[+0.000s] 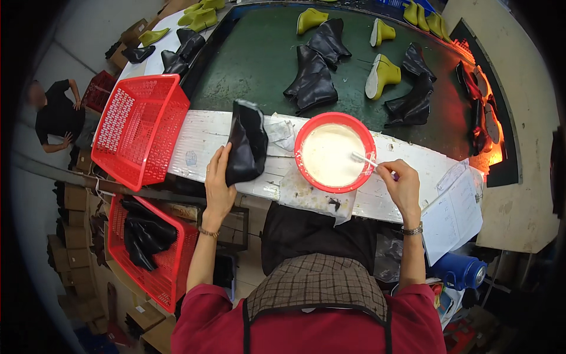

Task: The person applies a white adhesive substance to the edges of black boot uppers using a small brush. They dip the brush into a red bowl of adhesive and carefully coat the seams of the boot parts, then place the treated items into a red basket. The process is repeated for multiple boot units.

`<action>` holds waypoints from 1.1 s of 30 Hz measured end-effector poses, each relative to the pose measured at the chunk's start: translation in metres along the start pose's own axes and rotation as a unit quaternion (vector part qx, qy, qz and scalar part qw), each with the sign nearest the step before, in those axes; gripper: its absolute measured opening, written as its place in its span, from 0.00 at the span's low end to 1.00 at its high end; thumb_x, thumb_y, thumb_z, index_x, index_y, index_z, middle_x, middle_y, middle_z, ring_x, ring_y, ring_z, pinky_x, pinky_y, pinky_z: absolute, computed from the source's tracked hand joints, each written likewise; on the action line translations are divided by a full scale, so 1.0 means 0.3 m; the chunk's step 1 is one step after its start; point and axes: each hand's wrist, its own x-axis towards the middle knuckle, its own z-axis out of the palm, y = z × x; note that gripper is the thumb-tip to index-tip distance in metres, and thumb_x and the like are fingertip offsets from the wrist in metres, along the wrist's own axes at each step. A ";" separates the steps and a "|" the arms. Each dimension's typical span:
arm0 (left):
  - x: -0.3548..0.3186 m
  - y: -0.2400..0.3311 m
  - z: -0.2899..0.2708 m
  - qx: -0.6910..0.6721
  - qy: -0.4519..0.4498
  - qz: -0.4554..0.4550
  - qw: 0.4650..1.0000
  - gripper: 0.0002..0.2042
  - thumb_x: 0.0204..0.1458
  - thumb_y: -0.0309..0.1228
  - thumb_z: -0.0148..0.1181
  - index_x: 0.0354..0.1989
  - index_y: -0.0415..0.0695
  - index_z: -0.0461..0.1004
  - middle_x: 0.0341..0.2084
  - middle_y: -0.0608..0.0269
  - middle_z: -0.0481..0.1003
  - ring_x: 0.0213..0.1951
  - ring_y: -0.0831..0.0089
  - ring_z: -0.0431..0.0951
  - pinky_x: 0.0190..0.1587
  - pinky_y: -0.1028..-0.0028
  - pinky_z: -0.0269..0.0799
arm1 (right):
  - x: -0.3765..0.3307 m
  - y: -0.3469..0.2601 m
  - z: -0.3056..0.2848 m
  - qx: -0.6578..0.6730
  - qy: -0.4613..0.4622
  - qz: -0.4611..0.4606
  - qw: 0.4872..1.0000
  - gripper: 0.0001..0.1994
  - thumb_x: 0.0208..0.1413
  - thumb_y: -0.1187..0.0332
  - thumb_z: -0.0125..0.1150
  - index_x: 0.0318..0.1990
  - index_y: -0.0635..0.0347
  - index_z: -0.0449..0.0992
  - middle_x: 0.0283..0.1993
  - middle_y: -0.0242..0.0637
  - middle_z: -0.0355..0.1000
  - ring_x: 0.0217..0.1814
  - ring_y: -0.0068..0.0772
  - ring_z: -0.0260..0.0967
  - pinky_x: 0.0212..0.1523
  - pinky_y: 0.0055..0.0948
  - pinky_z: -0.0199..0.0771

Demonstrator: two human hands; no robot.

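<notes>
My left hand [219,180] grips a black boot upper [246,141] that stands on the white work ledge [194,147]. My right hand [402,184] holds a thin brush [367,159] whose tip dips into a red bowl [306,131] of white glue. The bowl sits on the ledge between my hands, on a stained sheet of paper [312,197].
An empty red basket [138,127] rests on the ledge at the left; a second red basket [150,248] below holds black uppers. Black boots [312,82] and yellow-green boots [382,75] lie on the green belt. Papers [454,212], a blue bottle [460,270], a glowing heater [480,127], another person [56,115].
</notes>
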 end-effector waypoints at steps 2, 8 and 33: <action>-0.001 0.086 -0.028 -0.031 0.016 0.036 0.999 0.50 0.29 0.06 0.56 0.72 0.41 0.61 0.69 0.41 0.61 0.68 0.42 0.62 0.69 0.56 0.60 | 0.004 0.001 0.000 0.040 0.013 -0.013 0.999 0.07 0.55 0.69 0.71 0.39 0.60 0.86 0.31 0.37 0.77 0.28 0.30 0.73 0.29 0.28 0.69; 0.002 0.273 -0.027 -0.019 0.036 0.129 0.991 0.44 0.36 0.10 0.59 0.71 0.40 0.64 0.72 0.38 0.57 0.71 0.37 0.57 0.71 0.51 0.57 | 0.016 -0.183 0.032 0.222 0.010 -0.087 0.971 0.08 0.54 0.73 0.72 0.42 0.60 0.86 0.32 0.32 0.77 0.28 0.18 0.68 0.25 0.20 0.63; 0.031 0.351 -0.052 -0.084 0.077 0.151 0.982 0.32 0.48 0.21 0.64 0.67 0.36 0.68 0.70 0.38 0.62 0.71 0.40 0.61 0.70 0.54 0.60 | 0.045 -0.159 0.063 0.251 0.025 -0.122 0.960 0.08 0.53 0.76 0.73 0.41 0.62 0.86 0.36 0.32 0.77 0.31 0.16 0.70 0.30 0.20 0.68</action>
